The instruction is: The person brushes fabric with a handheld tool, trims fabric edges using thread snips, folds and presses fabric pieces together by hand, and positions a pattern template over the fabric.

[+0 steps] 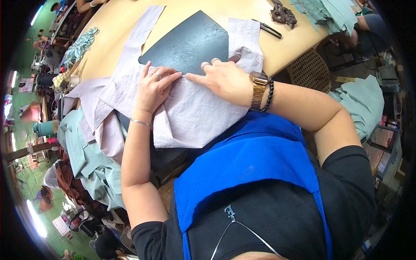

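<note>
A pale lilac-grey fabric garment piece (203,115) is spread round a dark, pointed board (190,43), its strap-like parts lying along both sides. My left hand (157,86) is closed on the fabric edge at the middle of the board, fingertips pinched together. Facing it, my right hand (227,80) has its thumb pressed on the same edge, with its ringed fingers bent over the board. The tips of the two hands nearly meet. What lies beneath the fingers is hidden. Below my left hand, part of the fabric is folded over.
On the yellow tabletop (117,34) lie black-handled snips (271,30) and a dark crumpled bundle (284,15). Green fabric pieces (323,13) are stacked at the far right corner. More green cloth (89,160) hangs at the left. A woven seat (310,71) stands right of the table.
</note>
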Tool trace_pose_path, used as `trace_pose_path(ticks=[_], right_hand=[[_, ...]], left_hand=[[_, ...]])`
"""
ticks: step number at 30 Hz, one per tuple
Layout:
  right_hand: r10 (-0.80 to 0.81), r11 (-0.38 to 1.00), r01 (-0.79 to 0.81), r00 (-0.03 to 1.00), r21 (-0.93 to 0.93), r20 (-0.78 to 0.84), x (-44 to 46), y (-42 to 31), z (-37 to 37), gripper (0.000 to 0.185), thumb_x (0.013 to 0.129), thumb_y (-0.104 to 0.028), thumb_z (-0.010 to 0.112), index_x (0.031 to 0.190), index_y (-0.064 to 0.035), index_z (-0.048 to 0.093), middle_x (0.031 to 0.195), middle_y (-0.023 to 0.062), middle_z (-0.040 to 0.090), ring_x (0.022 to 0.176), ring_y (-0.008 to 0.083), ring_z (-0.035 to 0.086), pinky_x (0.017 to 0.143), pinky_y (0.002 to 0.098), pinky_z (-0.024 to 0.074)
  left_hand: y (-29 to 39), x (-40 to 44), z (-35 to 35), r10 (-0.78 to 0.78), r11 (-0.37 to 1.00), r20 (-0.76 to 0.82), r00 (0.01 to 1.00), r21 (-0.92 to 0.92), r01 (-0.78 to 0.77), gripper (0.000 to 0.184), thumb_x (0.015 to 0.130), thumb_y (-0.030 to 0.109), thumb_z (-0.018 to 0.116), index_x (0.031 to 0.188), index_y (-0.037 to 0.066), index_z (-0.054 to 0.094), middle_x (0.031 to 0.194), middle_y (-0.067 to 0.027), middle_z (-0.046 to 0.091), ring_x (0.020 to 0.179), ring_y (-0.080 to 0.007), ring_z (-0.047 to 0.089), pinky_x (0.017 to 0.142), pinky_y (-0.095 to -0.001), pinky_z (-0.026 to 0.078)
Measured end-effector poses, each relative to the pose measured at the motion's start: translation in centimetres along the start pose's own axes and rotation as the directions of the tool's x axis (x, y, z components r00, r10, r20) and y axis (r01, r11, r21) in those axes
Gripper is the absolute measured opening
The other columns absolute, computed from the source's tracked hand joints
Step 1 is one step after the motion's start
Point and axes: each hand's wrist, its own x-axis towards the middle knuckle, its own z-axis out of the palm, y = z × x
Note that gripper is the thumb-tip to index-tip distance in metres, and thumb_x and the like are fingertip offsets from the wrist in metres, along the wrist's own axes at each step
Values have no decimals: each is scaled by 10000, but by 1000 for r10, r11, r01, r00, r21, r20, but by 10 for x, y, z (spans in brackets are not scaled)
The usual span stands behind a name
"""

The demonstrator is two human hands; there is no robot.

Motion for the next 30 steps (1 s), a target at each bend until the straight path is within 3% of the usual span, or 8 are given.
trace_pose_path(ticks=[9,13,14,18,23,25,28,30], right_hand=[[11,999,-17,990,47,138,-7,1,-17,506,892,-69,514,1389,-163,519,1094,180,583,949,319,622,825,390,555],[-114,986,129,983,102,-142,-46,26,-19,265,873,-75,578,1138,-66,589,1138,160,567,975,307,609,801,393,534],[-43,988,63,989,142,-139,-54,28,-21,236,863,-78,602,1098,-61,587,1105,156,578,954,307,613,787,396,529],[130,931,-98,989,351,-67,-66,35,-27,193,832,-90,676,985,-38,571,937,150,612,855,323,625,739,407,510],[0,911,-16,999,413,38,-38,83,-31,97,835,-32,596,926,-60,583,806,147,638,815,349,640,710,424,508],[-4,957,76,968,278,-252,-7,110,-45,125,870,-32,511,957,-41,600,892,187,653,884,368,644,771,442,511],[98,990,-29,849,139,-519,27,113,-58,161,871,-54,583,1029,-37,607,987,194,650,926,371,643,801,447,516],[9,987,93,784,132,-621,40,105,-48,198,868,-72,629,1062,-36,610,1012,197,643,935,371,641,803,442,522]], left_hand=[[0,0,1,-22,1000,4,1000,15,22,252,832,135,688,1041,271,726,1047,64,680,1015,-161,648,1086,-519,379],[-7,-7,-7,-267,957,-121,956,-152,248,274,875,159,672,1148,168,653,1165,-58,646,1107,-278,607,1047,-503,396],[-15,-17,-10,-362,905,-92,927,-273,326,316,898,190,654,1186,81,585,1246,-160,590,1177,-361,552,1016,-473,406],[-28,-59,-18,-514,854,-14,857,-99,511,336,911,232,640,1180,45,568,1316,-205,540,1215,-387,517,1025,-459,402],[43,-65,-52,-631,776,170,757,125,618,384,921,297,627,1185,26,564,1250,-234,568,1123,-408,576,951,-466,472],[76,-54,-76,-701,692,409,584,192,695,406,915,343,632,1169,31,580,1176,-229,604,1043,-407,617,884,-472,506],[99,-33,-80,-566,794,522,638,139,592,410,882,383,657,1122,52,627,1134,-188,627,987,-359,643,820,-459,525],[96,-33,-54,-308,951,241,920,40,308,433,860,376,677,1155,64,630,1152,-148,627,1003,-319,636,822,-441,518]])
